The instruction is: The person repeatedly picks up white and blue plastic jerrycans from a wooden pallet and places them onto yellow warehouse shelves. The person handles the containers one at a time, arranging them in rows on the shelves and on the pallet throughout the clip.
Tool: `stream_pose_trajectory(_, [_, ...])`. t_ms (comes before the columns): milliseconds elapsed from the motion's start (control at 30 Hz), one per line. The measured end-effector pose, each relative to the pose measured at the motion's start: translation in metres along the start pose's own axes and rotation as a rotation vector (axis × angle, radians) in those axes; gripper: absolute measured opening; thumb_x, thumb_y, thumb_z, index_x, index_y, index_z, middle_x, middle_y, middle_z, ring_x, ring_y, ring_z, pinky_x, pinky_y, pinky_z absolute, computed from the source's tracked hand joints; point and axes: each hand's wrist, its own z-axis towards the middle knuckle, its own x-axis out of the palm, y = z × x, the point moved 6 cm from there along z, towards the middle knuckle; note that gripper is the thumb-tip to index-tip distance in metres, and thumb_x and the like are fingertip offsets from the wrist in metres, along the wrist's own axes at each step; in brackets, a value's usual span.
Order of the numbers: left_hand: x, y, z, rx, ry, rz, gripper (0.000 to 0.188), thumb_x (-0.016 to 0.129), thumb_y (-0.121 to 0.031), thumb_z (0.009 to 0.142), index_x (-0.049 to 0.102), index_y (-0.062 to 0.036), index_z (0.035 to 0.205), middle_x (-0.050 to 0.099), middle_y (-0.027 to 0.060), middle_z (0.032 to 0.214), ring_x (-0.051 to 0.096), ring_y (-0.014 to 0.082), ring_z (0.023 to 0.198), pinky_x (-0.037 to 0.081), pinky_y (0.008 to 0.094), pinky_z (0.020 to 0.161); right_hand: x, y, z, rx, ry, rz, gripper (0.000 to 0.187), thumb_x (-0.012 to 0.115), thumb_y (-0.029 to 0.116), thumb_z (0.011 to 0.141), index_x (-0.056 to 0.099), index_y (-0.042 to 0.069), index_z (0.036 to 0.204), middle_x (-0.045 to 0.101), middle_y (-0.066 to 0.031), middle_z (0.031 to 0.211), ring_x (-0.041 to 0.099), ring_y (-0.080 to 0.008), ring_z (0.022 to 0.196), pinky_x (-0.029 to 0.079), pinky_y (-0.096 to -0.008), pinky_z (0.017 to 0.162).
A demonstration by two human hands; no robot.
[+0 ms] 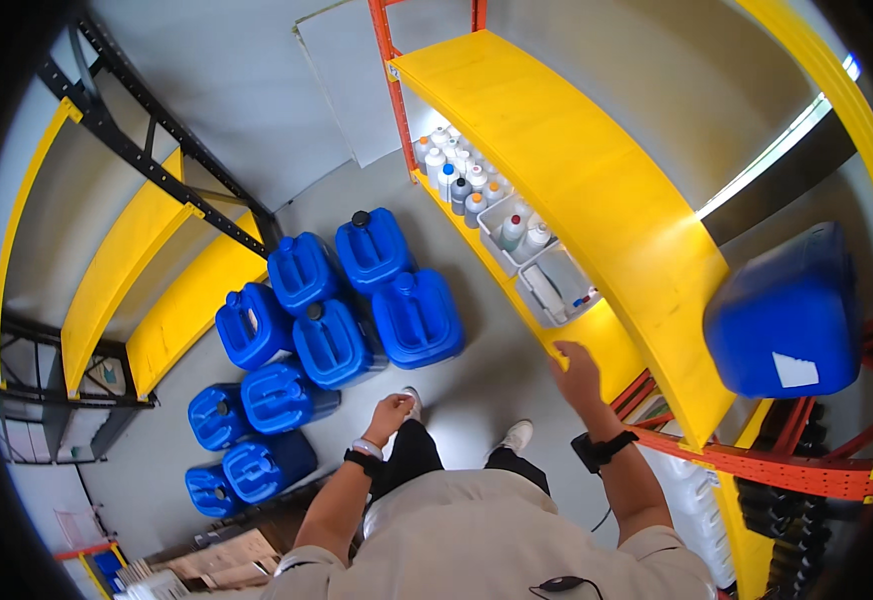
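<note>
My left hand (389, 418) hangs in front of my left leg with its fingers curled together, and nothing shows in it. Nearest to it is a blue jerrycan (335, 345) with a black cap, standing on the floor and apart from the hand. My right hand (578, 376) is held out by the yellow shelving, fingers apart and nothing in them. Just beyond its fingertips, on the lower shelf, sits a grey bin (554, 287) holding a white container and small items. Whether the hand touches the shelf edge I cannot tell.
Several more blue jerrycans (419, 320) stand on the floor ahead and left. Bottles (461, 190) crowd the lower shelf. One big blue jerrycan (787, 315) rests on the upper yellow shelf (577, 160). A black-framed rack (147, 160) stands left; cardboard (232, 562) lies lower left.
</note>
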Motion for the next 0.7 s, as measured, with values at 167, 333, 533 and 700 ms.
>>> stream_pose_trajectory(167, [-0.063,0.049,0.053,-0.067,0.040,0.090,0.037,0.059,-0.032,0.085,0.061,-0.0007,0.104,0.064,0.0062,0.089,0.060,0.0144,0.080,0.047,0.0276,0.068,0.147,0.045,-0.004,0.122,0.278,0.049,0.028,0.062,0.019,0.077,0.060,0.007,0.102,0.061,-0.0126,0.100,0.057,-0.0313,0.096,0.046,-0.0403,0.082])
stream_pose_trajectory(333, [-0.081,0.058,0.128,-0.091,0.120,0.077,0.036,0.061,-0.032,0.083,0.065,0.0004,0.098,0.066,0.0087,0.084,0.062,0.0162,0.075,0.048,0.0284,0.068,0.280,0.040,0.000,0.264,0.381,0.073,0.024,0.061,0.018,0.074,0.060,0.007,0.096,0.060,-0.0122,0.093,0.057,-0.0318,0.093,0.047,-0.0424,0.079])
stream_pose_trajectory(533, [-0.065,0.084,0.259,-0.110,0.119,0.143,0.034,0.061,-0.030,0.084,0.064,-0.0004,0.100,0.065,0.0088,0.082,0.062,0.0167,0.072,0.048,0.0286,0.064,0.398,0.017,0.041,0.371,0.424,0.038,0.028,0.063,0.019,0.074,0.056,0.005,0.097,0.057,-0.0147,0.092,0.057,-0.0331,0.091,0.049,-0.0447,0.074])
stream_pose_trajectory(700, [-0.028,0.099,0.329,-0.289,0.110,-0.085,0.041,0.060,-0.028,0.086,0.054,-0.0032,0.119,0.063,0.0080,0.099,0.060,0.0153,0.073,0.047,0.0256,0.060,0.473,-0.020,0.070,0.384,0.359,0.015,0.029,0.068,0.013,0.069,0.052,0.002,0.091,0.053,-0.0147,0.092,0.057,-0.0325,0.089,0.052,-0.0399,0.069])
